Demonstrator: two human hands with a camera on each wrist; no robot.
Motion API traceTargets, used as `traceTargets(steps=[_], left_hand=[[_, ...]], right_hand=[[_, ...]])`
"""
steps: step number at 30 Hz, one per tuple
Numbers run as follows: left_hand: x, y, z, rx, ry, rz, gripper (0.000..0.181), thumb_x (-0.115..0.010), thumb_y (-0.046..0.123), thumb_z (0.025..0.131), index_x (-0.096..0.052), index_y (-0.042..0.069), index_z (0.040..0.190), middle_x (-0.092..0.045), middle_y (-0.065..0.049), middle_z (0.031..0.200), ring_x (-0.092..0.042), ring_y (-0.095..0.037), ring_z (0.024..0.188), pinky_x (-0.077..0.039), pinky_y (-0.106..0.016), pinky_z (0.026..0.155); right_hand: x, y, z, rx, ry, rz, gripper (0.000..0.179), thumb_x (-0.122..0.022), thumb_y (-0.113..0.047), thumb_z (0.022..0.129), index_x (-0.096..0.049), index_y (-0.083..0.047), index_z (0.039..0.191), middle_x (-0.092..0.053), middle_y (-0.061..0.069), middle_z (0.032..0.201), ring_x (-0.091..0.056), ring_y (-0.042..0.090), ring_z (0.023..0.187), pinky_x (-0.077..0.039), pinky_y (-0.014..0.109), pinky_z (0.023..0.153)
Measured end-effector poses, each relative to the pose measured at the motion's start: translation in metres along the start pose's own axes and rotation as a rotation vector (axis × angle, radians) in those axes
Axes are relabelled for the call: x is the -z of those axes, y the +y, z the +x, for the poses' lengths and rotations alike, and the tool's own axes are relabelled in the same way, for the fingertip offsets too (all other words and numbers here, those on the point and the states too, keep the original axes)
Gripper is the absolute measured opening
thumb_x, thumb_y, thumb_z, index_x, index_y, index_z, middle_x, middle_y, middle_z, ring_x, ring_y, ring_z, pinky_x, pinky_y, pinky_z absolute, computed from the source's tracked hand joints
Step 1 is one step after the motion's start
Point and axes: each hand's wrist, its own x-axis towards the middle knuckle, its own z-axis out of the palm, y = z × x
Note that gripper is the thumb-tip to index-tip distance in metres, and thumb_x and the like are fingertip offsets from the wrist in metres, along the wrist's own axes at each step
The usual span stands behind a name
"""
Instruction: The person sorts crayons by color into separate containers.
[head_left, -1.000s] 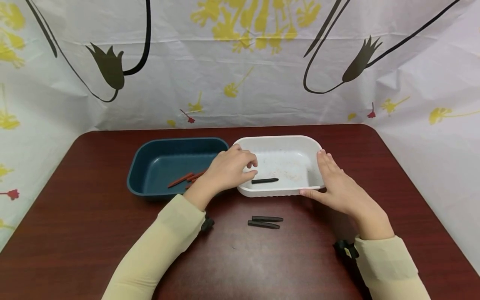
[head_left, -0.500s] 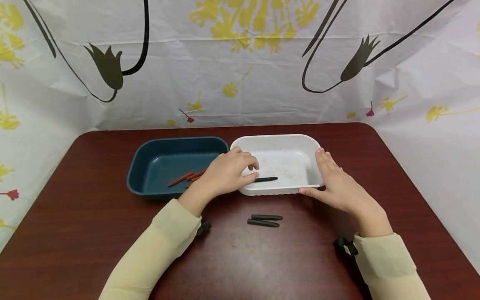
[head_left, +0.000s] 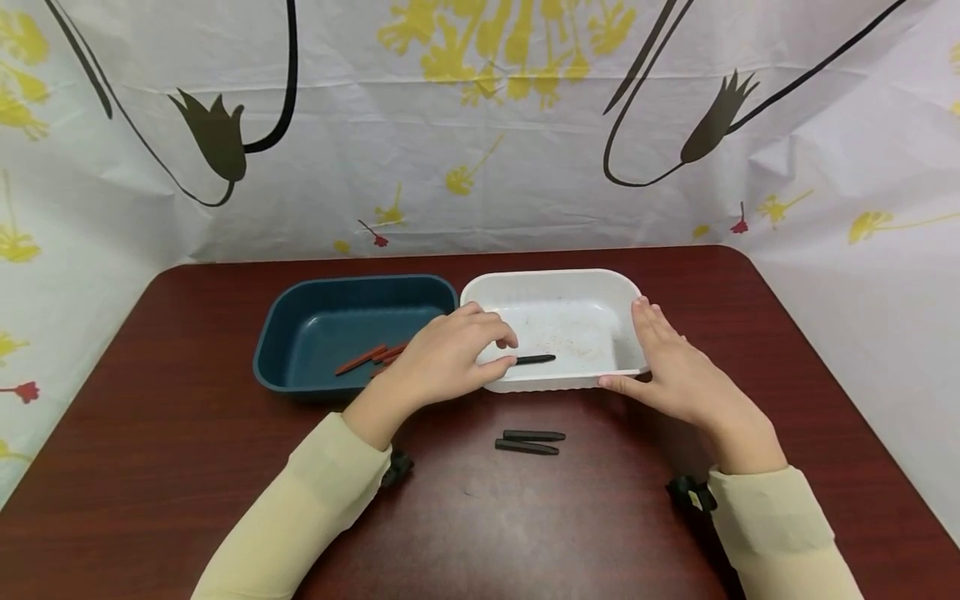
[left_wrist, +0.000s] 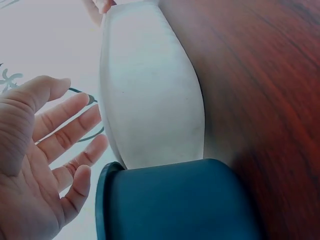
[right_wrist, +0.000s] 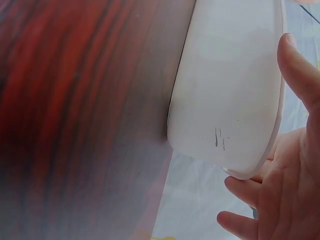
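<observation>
In the head view my left hand [head_left: 457, 350] hovers over the near left corner of a white plastic tray [head_left: 555, 383], fingers loosely bent. The left wrist view shows those fingers [left_wrist: 65, 135] spread with nothing between them. A black crayon [head_left: 536, 359] lies in the tray close to the left thumb; its left end is hidden. My right hand [head_left: 686, 379] rests on the tray's near right corner, thumb on the front rim and straight fingers along the right side. Two more black crayons [head_left: 528, 442] lie side by side on the table in front.
A dark blue tray [head_left: 270, 333] stands left of the white one, their rims close together. Several red crayons [head_left: 367, 358] lie in it, partly hidden by my left hand. Brown wooden table [head_left: 187, 467] lies underneath. A printed white cloth [head_left: 337, 167] hangs behind.
My left hand has drawn slightly back toward me, lowering across the tray's near left corner. My right hand keeps its place on the rim. The crayons on the table lie as before.
</observation>
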Motion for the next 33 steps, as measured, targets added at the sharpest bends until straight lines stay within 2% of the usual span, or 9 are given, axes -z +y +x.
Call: traceTargets(steps=[13,21,33], left_hand=[[-0.001,0.012,-0.008,-0.065,0.002,0.007,0.022,-0.065,0.034,0.096,-0.072,0.02,0.112,-0.071,0.006,0.111,-0.058,-0.012,0.103,-0.052,-0.029,0.074],[-0.004,0.016,-0.021,-0.079,0.005,-0.022,0.024,-0.064,0.033,0.097,-0.072,0.02,0.115,-0.071,0.006,0.115,-0.058,-0.011,0.1,-0.051,-0.026,0.071],[-0.008,0.025,-0.03,-0.156,-0.023,-0.02,0.024,-0.065,0.031,0.095,-0.072,0.017,0.114,-0.071,0.006,0.11,-0.059,-0.011,0.096,-0.053,-0.028,0.078]], right_hand=[[0.0,0.0,-0.001,-0.005,-0.004,0.001,0.113,-0.064,-0.058,0.09,0.0,0.008,0.155,0.002,0.028,0.164,-0.004,0.045,0.153,-0.017,0.063,0.119],[0.003,-0.001,-0.001,-0.009,-0.009,-0.013,0.112,-0.063,-0.059,0.09,0.0,0.008,0.155,0.002,0.027,0.164,-0.005,0.045,0.153,-0.018,0.064,0.118],[-0.001,-0.001,0.0,-0.004,0.004,0.0,0.113,-0.065,-0.057,0.09,0.0,0.008,0.155,0.001,0.029,0.164,-0.005,0.047,0.152,-0.017,0.064,0.118]])
